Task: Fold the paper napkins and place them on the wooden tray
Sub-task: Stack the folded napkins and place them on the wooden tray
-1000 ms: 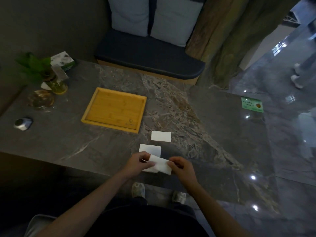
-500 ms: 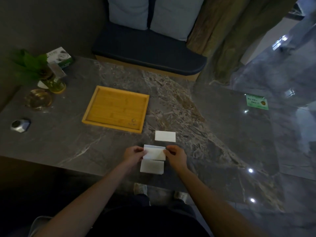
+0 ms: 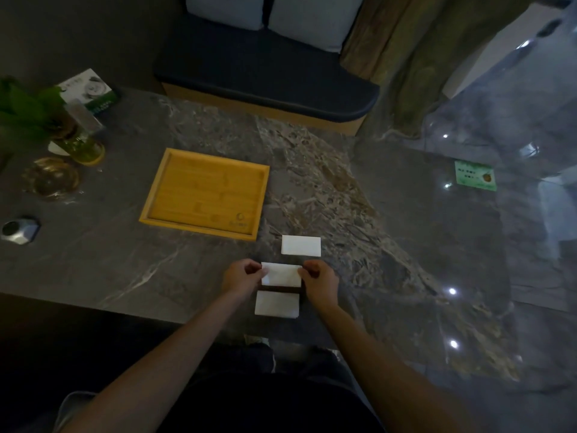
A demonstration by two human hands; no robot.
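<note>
at the near edge of a dark marble-look table [image 3: 312, 182], a person's left hand [image 3: 242, 276] and right hand [image 3: 320, 276] pinch the two short ends of a white paper napkin [image 3: 281, 274], fingers closed narrowly on the paper and thumbs on top. the napkin is held level just above the tabletop, a dark strip of shadow showing under its near edge, a grip that seems meant to keep the thin sheet taut and its edges lined up for a crease. a second napkin [image 3: 277, 304] lies flat just in front of the held one, close to the table's edge, and a third [image 3: 301, 245] rests flat just beyond it; both look already folded into neat rectangles and parked within easy reach. the bamboo tray [image 3: 204, 164] sits farther back and to the left, well apart from the hands, its floor bare, so no napkin has reached it yet. the work appears to be in the folding stage, with the transfer to the tray not yet done. a potted green plant [image 3: 31, 107], a glass dish [image 3: 51, 178], a small printed box [image 3: 90, 90] and a metal faceted object [image 3: 20, 229] stand along the table's far left, out of the working area.
</note>
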